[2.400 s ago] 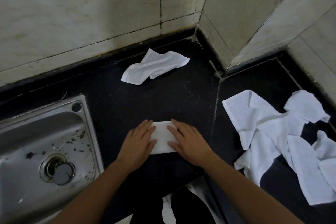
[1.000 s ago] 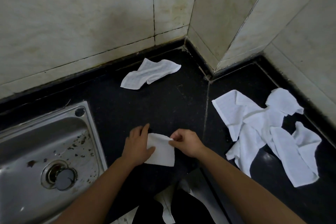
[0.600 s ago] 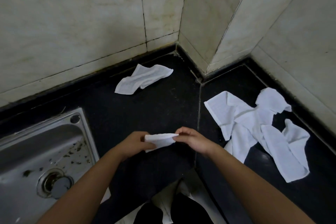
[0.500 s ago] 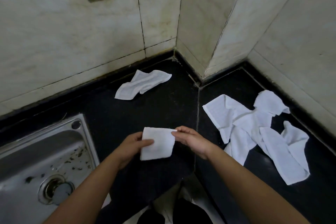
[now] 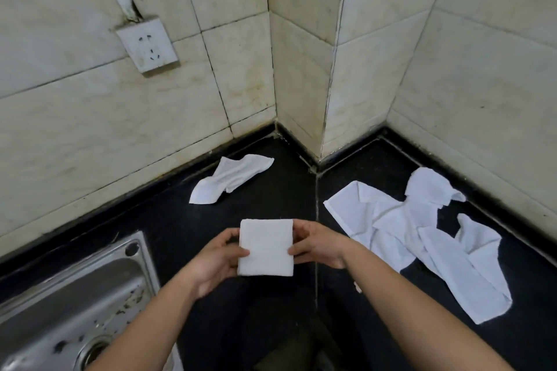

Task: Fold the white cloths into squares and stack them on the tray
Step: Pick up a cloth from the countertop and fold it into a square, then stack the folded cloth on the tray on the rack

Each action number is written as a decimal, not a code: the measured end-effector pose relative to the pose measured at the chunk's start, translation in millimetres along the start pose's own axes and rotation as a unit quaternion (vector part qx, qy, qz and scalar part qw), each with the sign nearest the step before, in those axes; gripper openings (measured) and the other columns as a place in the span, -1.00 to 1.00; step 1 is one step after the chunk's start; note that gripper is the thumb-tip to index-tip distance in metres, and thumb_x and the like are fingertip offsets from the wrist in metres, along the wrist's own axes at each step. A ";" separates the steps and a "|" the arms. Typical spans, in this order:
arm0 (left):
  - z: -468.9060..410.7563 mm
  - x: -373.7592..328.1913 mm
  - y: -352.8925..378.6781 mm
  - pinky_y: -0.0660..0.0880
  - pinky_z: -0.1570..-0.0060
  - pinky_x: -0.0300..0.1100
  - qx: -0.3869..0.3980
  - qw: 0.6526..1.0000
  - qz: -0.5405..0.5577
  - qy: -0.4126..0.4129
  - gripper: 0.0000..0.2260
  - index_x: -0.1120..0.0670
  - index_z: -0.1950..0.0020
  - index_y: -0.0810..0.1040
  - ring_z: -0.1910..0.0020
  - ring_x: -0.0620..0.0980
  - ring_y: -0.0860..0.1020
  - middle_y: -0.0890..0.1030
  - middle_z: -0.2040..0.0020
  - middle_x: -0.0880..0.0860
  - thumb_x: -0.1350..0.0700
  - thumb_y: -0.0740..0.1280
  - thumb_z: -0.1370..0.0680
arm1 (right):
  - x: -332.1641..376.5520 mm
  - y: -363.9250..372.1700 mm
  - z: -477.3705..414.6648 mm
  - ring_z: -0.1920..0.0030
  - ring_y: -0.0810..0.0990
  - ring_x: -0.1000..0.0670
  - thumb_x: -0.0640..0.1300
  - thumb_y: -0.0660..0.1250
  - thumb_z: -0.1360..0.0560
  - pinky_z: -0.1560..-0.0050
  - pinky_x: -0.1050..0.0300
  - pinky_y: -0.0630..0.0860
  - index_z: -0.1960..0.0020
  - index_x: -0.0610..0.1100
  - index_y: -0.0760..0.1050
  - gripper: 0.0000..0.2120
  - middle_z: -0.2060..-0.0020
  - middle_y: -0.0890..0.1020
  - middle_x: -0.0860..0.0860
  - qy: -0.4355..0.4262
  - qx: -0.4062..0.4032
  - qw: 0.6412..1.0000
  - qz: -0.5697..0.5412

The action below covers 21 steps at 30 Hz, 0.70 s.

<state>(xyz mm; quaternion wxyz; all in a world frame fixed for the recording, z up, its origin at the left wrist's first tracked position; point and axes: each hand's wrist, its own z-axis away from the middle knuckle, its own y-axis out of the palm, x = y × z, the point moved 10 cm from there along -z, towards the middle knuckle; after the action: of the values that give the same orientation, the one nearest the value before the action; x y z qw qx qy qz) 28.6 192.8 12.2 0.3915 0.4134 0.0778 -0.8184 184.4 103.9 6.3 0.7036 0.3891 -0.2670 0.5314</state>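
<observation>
- A person holds a folded cloth (image 5: 265,247), a near-square white pad, flat toward the camera above a black counter (image 5: 168,229).
- The left hand (image 5: 217,262) grips the pad's 9 o'clock edge. Its thumb lies across the front, and its fingers curl behind, mostly hidden by the fabric.
- The right hand (image 5: 316,245) pinches the 3 o'clock edge the same way, with the thumb in front. Only its upper knuckles show past the pad's top corner.
- How many layers the pad has cannot be made out, as its edges read as one thick white band.
- At 12 o'clock from the pad, near the wall (image 5: 90,117), a stray cloth (image 5: 230,179) lies crumpled and well apart from the hands.
- At 3 o'clock, past a seam in the counter, a pile (image 5: 416,238) of unfolded white cloths sprawls. They overlap so much that no count is possible.
- At 8 o'clock a steel sink (image 5: 69,295) is cut off by the left and bottom edges. Dark specks dot its basin, and the left forearm crosses part of its drain.
- A grimy socket (image 5: 146,44) sits on the tiles at 11 o'clock, with a white conduit running up from it and out of frame.
- A dark shape at 6 o'clock, between the forearms, is too dim to identify.
</observation>
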 end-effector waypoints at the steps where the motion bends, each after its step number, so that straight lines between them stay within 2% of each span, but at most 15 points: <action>1: 1.0 -12.3 4.0 0.54 -0.14 0.22 0.005 1.000 -0.006 0.009 -0.63 0.16 -0.31 0.44 -0.15 0.28 0.61 0.62 -0.20 0.26 0.38 0.31 -0.52 | 11.7 -2.5 4.8 -0.27 0.58 -0.14 -0.50 0.27 -0.47 -0.19 -0.08 0.60 -0.40 0.01 0.45 -0.38 -0.28 0.55 -0.21 -0.013 0.001 1.000 0.008; 4: 6.5 -54.8 23.1 0.54 -0.16 0.23 0.012 0.998 -0.039 0.043 -0.65 0.13 -0.31 0.45 -0.16 0.23 0.62 0.63 -0.20 0.20 0.35 0.30 -0.55 | 50.7 -12.2 23.7 -0.28 0.56 -0.12 -0.49 0.27 -0.46 -0.17 -0.04 0.59 -0.46 0.06 0.37 -0.31 -0.28 0.54 -0.14 -0.060 -0.007 0.998 0.011; 8: 14.6 -89.7 44.7 0.55 -0.14 0.26 0.018 0.995 -0.054 0.087 -0.67 0.12 -0.29 0.47 -0.15 0.21 0.63 0.64 -0.18 0.17 0.34 0.31 -0.54 | 75.3 -14.7 50.2 -0.32 0.53 -0.13 -0.43 0.32 -0.42 -0.24 -0.10 0.56 -0.49 0.08 0.29 -0.26 -0.33 0.51 -0.14 -0.094 -0.012 0.995 -0.024; 12: 16.9 -85.3 57.2 0.56 -0.11 0.28 0.035 0.994 -0.052 0.086 -0.66 0.12 -0.29 0.46 -0.13 0.25 0.63 0.63 -0.18 0.20 0.35 0.30 -0.54 | 65.1 -4.3 72.6 -0.31 0.55 -0.17 -0.33 0.30 -0.44 -0.35 -0.19 0.47 -0.45 0.07 0.38 -0.37 -0.35 0.54 -0.11 -0.094 -0.012 0.993 -0.068; 15: 14.9 -66.0 69.4 0.60 0.02 0.16 0.066 0.995 -0.036 0.065 -0.66 0.09 -0.30 0.45 -0.09 0.24 0.65 0.63 -0.19 0.23 0.34 0.29 -0.55 | 40.6 -5.6 91.2 -0.28 0.58 -0.16 -0.33 0.25 -0.52 -0.34 -0.19 0.47 -0.43 0.01 0.42 -0.48 -0.31 0.59 -0.11 -0.098 -0.074 0.987 -0.105; 17: 15.2 -47.7 78.5 0.60 0.08 0.10 0.089 0.994 -0.041 0.046 -0.68 0.09 -0.29 0.46 -0.07 0.24 0.66 0.65 -0.15 0.23 0.34 0.27 -0.56 | 17.3 -5.9 106.3 -0.28 0.59 -0.15 -0.36 0.28 -0.54 -0.33 -0.19 0.48 -0.43 -0.05 0.41 -0.51 -0.28 0.61 -0.11 -0.098 -0.132 0.979 -0.121; 21: 21.3 -5.3 107.4 0.62 0.00 0.16 0.163 0.979 -0.122 0.025 -0.70 0.10 -0.28 0.46 -0.06 0.21 0.67 0.67 -0.12 0.20 0.33 0.27 -0.57 | -40.9 -4.6 143.2 -0.26 0.61 -0.17 -0.39 0.33 -0.50 -0.31 -0.26 0.49 -0.39 -0.09 0.45 -0.51 -0.25 0.61 -0.18 -0.090 -0.231 0.959 -0.138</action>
<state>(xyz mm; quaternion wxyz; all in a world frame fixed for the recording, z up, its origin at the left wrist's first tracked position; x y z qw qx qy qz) 93.1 113.0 51.0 0.2138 0.4795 0.0036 -0.8511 182.2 -37.9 52.2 0.8139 0.2954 -0.3880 0.3160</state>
